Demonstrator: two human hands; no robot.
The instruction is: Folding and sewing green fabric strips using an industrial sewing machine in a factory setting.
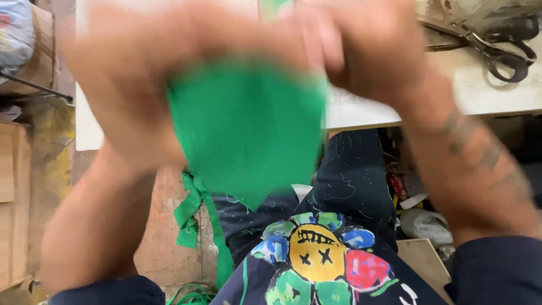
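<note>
1. Seen from a head camera looking down, two bare hands are raised close to the lens and blurred by motion.
2. The left hand (127, 85) and the right hand (361, 48) both grip a piece of green cloth (248, 127), each closed on an upper edge, so the cloth hangs spread between them.
3. The cloth is held in the air in front of the person's chest, above the lap. It narrows to a ragged point at the bottom, with loose threads.
4. A narrow green strip (195, 212) dangles below the left hand, down toward the floor (169, 243), where more green scraps lie.
5. Behind the hands is a white desk (497, 93). A pair of dark scissors (502, 51) lies on it at the upper right, well apart from the hands.
6. Below, the person wears dark trousers (353, 169) flecked with threads and a dark top printed with a bright flower face (322, 257).
7. Judging from the grip, the step in hand seems to be spreading or checking the cloth piece.
8. Any next handling would call for an even hold on both edges, so the thin cloth stays flat and does not fold over.
</note>
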